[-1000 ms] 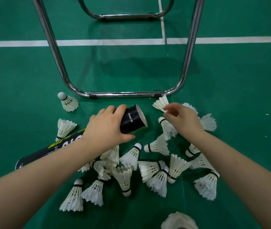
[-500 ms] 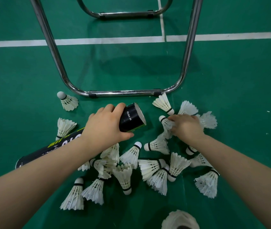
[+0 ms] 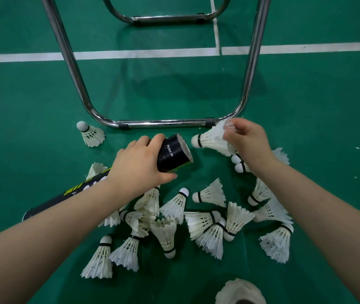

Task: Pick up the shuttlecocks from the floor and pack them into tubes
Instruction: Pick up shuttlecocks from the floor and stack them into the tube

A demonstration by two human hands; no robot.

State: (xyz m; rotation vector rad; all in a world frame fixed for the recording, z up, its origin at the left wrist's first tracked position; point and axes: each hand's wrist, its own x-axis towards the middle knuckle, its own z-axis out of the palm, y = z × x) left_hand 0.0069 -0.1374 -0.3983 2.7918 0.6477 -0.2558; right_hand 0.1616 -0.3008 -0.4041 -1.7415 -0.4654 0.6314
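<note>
From the head camera we see our left hand wrapped around a black tube near its open end, fingers closed on it, thumb underneath. The tube lies slanted, its open mouth raised toward the upper right, its far end low at the left near the floor. White print on the tube reads "PUSH IN".

Our right hand pinches a shuttlecock by its feathers, fingers closed on it. Its cork points left at the tube's mouth, just beside the rim but not inside. It is held off the floor, in front of the bottom bar of a chrome frame.

Below both hands a pile of white shuttlecocks lies scattered on the green floor, many touching or overlapping. One stray sits apart at the left of the frame, cork up. A white line crosses the floor beyond.
</note>
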